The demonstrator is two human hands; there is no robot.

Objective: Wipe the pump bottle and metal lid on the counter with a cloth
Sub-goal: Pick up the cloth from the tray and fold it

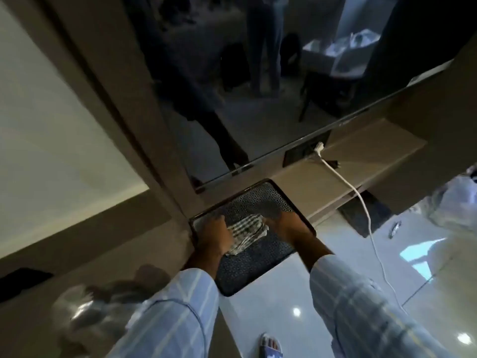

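Note:
A folded checked cloth (246, 232) lies on a dark patterned tray (258, 198) that sits at the corner of the counter. My left hand (215, 237) grips the cloth's left side. My right hand (286, 223) is blurred and holds the cloth's right edge over the tray. Both arms wear pale striped sleeves. No pump bottle shows in this view. A blurred shiny object (82, 310) lies at the lower left on the counter; I cannot tell whether it is the metal lid.
A large dark screen (258, 86) hangs just behind the tray. A white cable (361, 202) runs from a socket (305, 151) over the shelf edge down to the glossy floor. A sandalled foot (269, 347) shows below. A plastic bag (454, 202) sits at the right.

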